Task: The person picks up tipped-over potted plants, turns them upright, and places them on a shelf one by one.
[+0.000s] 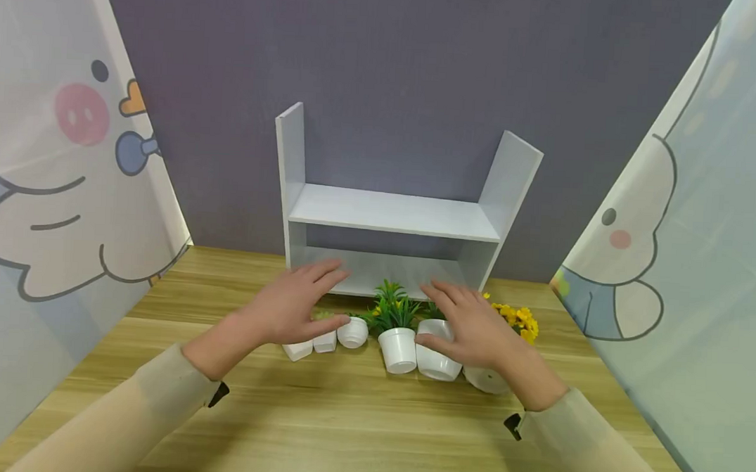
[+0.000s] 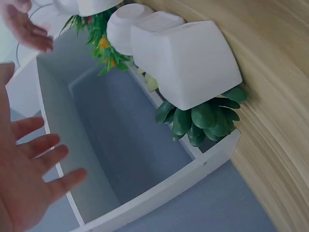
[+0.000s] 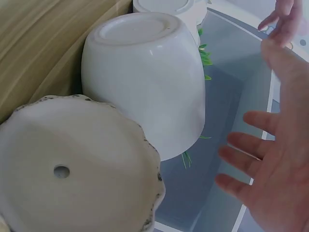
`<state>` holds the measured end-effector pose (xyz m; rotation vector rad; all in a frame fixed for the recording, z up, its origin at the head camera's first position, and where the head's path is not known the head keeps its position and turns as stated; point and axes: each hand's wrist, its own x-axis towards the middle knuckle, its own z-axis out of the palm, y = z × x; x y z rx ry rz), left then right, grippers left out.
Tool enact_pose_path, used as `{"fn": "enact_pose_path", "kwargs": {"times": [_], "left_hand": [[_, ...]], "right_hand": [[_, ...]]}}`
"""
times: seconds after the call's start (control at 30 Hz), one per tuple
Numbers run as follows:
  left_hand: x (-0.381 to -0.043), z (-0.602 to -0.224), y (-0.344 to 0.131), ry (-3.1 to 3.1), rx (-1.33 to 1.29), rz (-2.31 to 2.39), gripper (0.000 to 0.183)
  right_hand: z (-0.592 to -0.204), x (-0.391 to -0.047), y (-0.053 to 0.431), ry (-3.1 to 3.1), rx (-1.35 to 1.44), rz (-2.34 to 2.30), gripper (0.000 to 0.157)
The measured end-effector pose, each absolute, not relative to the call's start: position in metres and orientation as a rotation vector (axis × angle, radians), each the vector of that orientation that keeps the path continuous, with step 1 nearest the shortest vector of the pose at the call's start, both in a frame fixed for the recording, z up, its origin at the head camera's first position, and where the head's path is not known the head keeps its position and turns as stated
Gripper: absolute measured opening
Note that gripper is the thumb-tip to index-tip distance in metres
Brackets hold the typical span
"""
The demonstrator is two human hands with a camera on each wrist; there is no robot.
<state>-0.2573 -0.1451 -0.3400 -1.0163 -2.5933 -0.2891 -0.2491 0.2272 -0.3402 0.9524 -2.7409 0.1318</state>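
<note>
Left grip [image 1: 291, 304] and right grip [image 1: 475, 328] spread, empty; the dark succulent [image 2: 203, 117] shows only from the left wrist.

A dark grey wall [image 1: 385, 74] stands behind the wood-grain counter [image 1: 357, 432]; a left sheet [image 1: 45, 158] and right sheet [image 1: 714, 229], pale, cartoon-printed, flank it.

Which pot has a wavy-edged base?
The white pot with yellow flowers, at the row's right end; its base outline is scalloped, while the other pots show smooth outlines.
</note>
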Motion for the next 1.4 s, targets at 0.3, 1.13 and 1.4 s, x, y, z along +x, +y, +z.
{"fn": "enact_pose_path", "kwargs": {"times": [0.3,1.13,1.4], "left_hand": [[-0.275,-0.312,-0.16,-2.303,-0.903,-0.592,0.055],[-0.384,-0.18,-0.192,-2.159,-0.445,-1.228,0.053],[-0.399,-0.18,-0.19,-2.157,-0.449,-1.267,0.047]], "right_hand": [[-0.34,-0.247,0.231,-2.617,0.97,0.206,0.063],[-0.342,-0.245,0.248,-2.64,0.892,0.269,0.054],[-0.34,-0.24,0.269,-2.648,0.832,0.292,0.051]]}}
